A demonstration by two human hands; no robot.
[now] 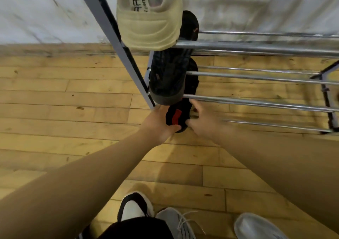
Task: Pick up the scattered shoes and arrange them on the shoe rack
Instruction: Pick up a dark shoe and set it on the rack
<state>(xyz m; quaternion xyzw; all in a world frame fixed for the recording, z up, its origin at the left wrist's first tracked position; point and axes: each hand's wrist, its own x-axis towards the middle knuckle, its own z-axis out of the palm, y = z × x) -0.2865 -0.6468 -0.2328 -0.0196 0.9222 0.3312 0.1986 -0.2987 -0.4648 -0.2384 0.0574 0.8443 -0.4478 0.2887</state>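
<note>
A black shoe with a red heel tab (pixel 175 118) sits at the left end of the lowest tier of the metal shoe rack (pixel 256 102). My left hand (pixel 159 123) grips its heel from the left, and my right hand (pixel 203 123) holds it from the right. Directly above it on the rack rests a dark blue-grey shoe (pixel 169 77). Higher still, a cream shoe (pixel 149 16) hangs over the front bar, with another black shoe (pixel 189 25) just behind it.
The rack's grey left upright (pixel 117 42) slants beside my left hand. A black-and-white shoe (pixel 135 207), a grey laced sneaker (pixel 178 224) and a white shoe (pixel 256 227) are on the wooden floor near the bottom edge. A white wall stands behind the rack.
</note>
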